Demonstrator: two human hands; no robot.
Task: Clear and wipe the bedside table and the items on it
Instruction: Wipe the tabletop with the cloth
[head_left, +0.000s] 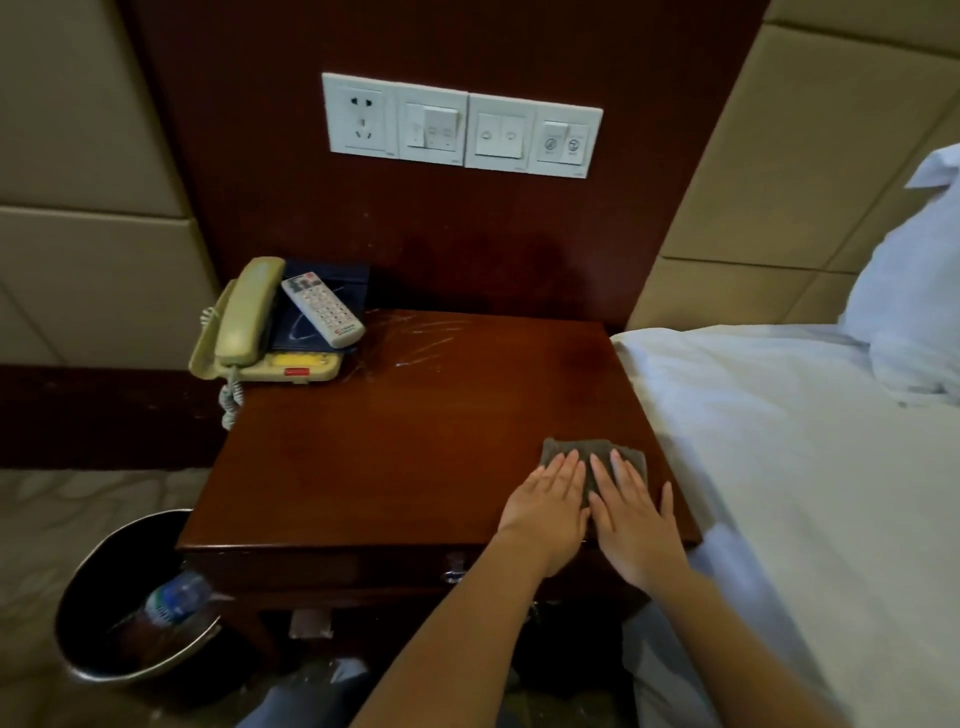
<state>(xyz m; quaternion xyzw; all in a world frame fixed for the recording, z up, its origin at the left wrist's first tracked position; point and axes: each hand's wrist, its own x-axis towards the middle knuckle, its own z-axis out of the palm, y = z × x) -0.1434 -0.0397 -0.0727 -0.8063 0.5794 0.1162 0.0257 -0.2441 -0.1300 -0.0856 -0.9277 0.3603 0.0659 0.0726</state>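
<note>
**Both hands flat on the cloth at the near right corner; remaining work lies forward and to the left**

The grey folded cloth (592, 448) lies on the dark red-brown polished wooden bench (415, 457), at its near right corner, just beside the white-sheeted bed (779, 441). Its long axis runs left to right, roughly parallel to the front edge of the bench.

The left hand (545, 512) and the right hand (636, 519) lie side by side on the cloth. Palms are down and fingers straight, pointing away from the person. Neither hand grips anything; both press flat. The thumbs are close at the middle, though whether they touch cannot be confirmed from this angle.

From the hands, most of the bench top extends forward and to the left. Pale streaks (421, 338) show on the far part of the surface, diagonally ahead and left of the cloth.

At the far left corner stands a cream corded telephone (249, 322). On it rests a dark blue folder (350, 283) carrying a white remote control (322, 310). These are well apart from the hands, and the left hand is the nearer to them.

Judgement: the coming stroke should push the cloth forward and leftward, across its own short axis. The items at the corner are not yet cleared, so the surface under them cannot be reached.
</note>
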